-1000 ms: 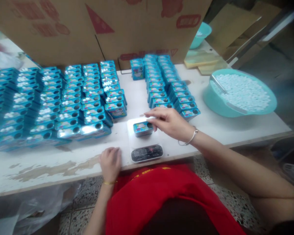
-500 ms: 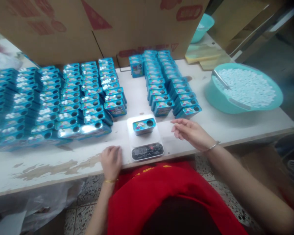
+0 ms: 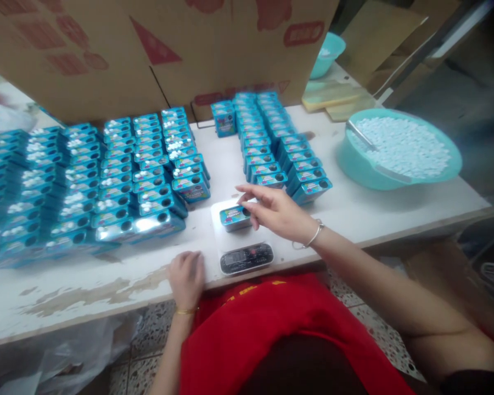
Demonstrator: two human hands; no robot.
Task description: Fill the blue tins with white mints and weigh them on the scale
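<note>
Now | step: weighing | blue tin (image 3: 234,216) sits on scale (image 3: 242,241) at desk (image 3: 354,208) front edge | right hand (image 3: 278,214) grip loosely spread, fingertips at tin's right end | left hand (image 3: 185,277) curled, empty, on desk edge | next, likely: firm pinch to lift tin clear

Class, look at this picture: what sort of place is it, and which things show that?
Probably a small packing workshop: rows of identical blue tins, a scale with one tin under the right hand, and a basin of white tablets.
</note>
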